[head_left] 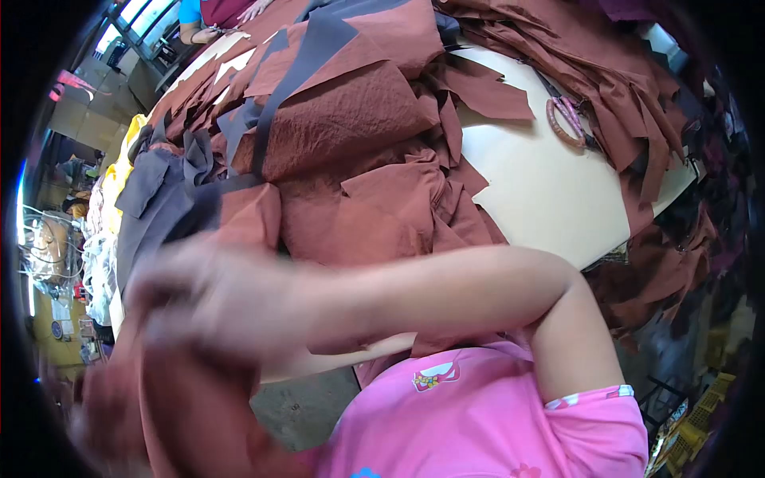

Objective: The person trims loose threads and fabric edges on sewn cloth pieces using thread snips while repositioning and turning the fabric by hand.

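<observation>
the right hand (215, 303), smeared by motion, reaches across the front of the body, its fingers curled closed on a piece of brown cloth (191, 398) that hangs straight below it. beside that cloth is a dark reddish blur; i cannot tell if it is the left hand or more fabric, so the left hand's state cannot be told either. right of the right hand and lower is the wearer's pink top (478, 414), with a patch of grey floor (307, 406) showing between it and the hanging cloth.

just beyond the right hand lies a dark grey cloth (171, 199), draped over the near left edge of the work. next to it, ahead and to the right of the hand, a thick pile of brown fabric (351, 119) is folded and layered. farther right of the hand, the pale tabletop (550, 199) shows bare, with scissors (567, 123) with wrapped handles lying near a second brown heap (598, 72). farthest ahead of the right hand, past the pile, another person's hand (253, 9) rests on the fabric.
</observation>
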Available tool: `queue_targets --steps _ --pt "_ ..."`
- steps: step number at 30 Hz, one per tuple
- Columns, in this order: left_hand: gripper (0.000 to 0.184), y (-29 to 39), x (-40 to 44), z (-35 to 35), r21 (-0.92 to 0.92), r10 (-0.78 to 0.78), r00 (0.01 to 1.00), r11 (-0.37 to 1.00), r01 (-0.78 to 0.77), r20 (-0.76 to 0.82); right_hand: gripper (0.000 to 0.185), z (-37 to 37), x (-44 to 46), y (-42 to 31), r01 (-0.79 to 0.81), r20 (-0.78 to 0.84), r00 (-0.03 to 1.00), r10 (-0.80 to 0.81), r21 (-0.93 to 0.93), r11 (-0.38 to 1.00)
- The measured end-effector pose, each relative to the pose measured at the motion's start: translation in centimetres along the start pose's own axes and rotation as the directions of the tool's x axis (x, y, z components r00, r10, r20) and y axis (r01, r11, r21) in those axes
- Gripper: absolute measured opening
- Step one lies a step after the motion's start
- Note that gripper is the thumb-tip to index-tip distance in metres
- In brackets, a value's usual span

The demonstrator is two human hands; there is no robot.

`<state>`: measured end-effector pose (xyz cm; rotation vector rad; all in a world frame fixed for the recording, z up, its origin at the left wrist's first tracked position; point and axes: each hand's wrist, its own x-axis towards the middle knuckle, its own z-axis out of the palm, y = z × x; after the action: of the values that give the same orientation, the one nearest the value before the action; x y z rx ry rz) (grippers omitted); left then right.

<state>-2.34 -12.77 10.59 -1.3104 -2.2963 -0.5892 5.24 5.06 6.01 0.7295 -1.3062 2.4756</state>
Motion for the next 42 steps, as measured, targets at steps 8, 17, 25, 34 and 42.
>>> queue_targets --steps 8,17,25,34,42 --pt "0.010 3.5 7.8 14.0 -0.446 0.120 0.853 0.884 0.141 0.507 0.018 -15.1 -8.1 -4.5 -0.345 -0.534 0.831 -0.154 -0.714 0.609" --pt "0.020 4.0 10.1 16.9 -0.404 0.189 0.872 0.915 0.010 0.451 0.052 -6.7 -12.4 -2.9 -0.169 -0.141 0.982 -0.126 -0.955 -0.245" --pt "0.031 2.5 9.8 14.0 -0.776 0.640 0.479 0.612 0.155 0.601 0.021 -9.5 -11.0 -3.3 0.074 -0.016 0.957 -0.291 -0.952 0.296" --pt "0.010 5.1 6.5 18.5 -0.662 0.239 0.683 0.591 0.462 0.690 0.010 -20.0 -11.6 -6.6 -0.358 -0.806 0.585 -0.090 -0.356 0.863" --pt "0.018 6.2 6.1 18.8 -0.720 0.278 0.700 0.506 0.475 0.658 0.028 -13.0 -10.5 -5.9 -0.234 -0.218 0.968 -0.122 -0.963 -0.132"
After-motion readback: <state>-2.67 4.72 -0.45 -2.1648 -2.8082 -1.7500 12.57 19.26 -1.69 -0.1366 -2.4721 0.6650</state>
